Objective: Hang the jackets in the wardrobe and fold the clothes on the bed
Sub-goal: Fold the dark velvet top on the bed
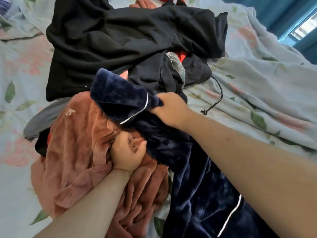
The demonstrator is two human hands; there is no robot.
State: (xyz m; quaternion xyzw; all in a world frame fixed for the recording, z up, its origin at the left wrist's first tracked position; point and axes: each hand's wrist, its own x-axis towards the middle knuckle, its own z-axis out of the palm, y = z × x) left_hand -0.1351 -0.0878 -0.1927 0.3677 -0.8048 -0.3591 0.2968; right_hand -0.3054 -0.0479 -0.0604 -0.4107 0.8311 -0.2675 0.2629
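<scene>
Now we grip the rust fleece garment [72, 152] in our curled left hand [127, 152] and pinch the navy fleece garment [120, 100] with our right hand [169, 109], both mid-bed [257, 83] beside black clothes [120, 40].

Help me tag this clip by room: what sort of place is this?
Probably a bedroom: a pale floral-print bed sheet, loose clothes like the black fabric garment heaped on it, teal curtains beside.
</scene>
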